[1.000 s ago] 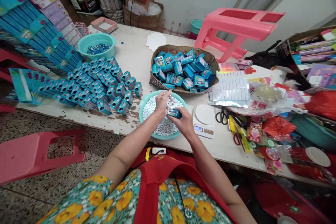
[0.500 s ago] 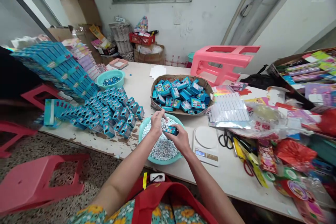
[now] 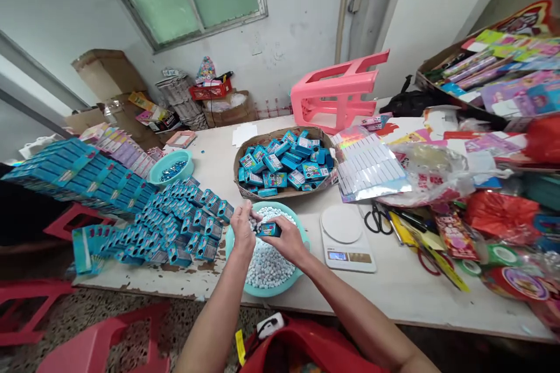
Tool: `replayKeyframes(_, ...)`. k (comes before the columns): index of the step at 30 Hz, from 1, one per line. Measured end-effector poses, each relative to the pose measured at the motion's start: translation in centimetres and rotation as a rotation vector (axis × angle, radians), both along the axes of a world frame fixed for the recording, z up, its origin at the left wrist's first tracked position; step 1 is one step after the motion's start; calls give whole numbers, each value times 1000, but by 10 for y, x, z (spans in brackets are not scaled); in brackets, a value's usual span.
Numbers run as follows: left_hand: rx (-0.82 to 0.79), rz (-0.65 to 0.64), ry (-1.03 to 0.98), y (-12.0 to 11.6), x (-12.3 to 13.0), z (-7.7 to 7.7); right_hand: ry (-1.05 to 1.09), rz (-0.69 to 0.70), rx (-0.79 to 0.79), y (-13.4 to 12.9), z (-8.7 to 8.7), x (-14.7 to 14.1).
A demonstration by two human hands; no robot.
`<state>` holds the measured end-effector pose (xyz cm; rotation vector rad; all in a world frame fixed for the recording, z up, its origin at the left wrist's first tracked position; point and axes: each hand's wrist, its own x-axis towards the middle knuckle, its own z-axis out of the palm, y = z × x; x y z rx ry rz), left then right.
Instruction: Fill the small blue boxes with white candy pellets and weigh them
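Well, boxy carton point(image 3: 268, 229), rounded pellets point(image 3: 271, 268).

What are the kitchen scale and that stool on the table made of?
The scale looks like smooth white plastic, with moulded edges and a small display. The stool seems to be pink plastic, slightly shiny, moulded with cut-out slots.
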<state>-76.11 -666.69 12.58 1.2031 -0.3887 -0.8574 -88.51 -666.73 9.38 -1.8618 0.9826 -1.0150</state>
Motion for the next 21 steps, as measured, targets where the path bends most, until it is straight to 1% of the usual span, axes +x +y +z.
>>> replayKeyframes(6,24,19,-7,-6,-8,2,-15,-12,33,-7,-4,-5)
replayKeyframes(8,26,26,12,-6,-10,0,-6,-2,26,-8,-6,-6)
replayKeyframes(10,29,1,19,-5,-11,-3,8,12,26,-8,-7,-6)
replayKeyframes(15,31,1,-53,0,-8,-10,30,24,36,-5,-9,1)
replayKeyframes(18,7,-70,-67,5,-4,-11,29,-1,40,-3,-9,9)
replayKeyframes(21,-41,-148,-20,9,7,-10,7,-11,64,1,-9,15)
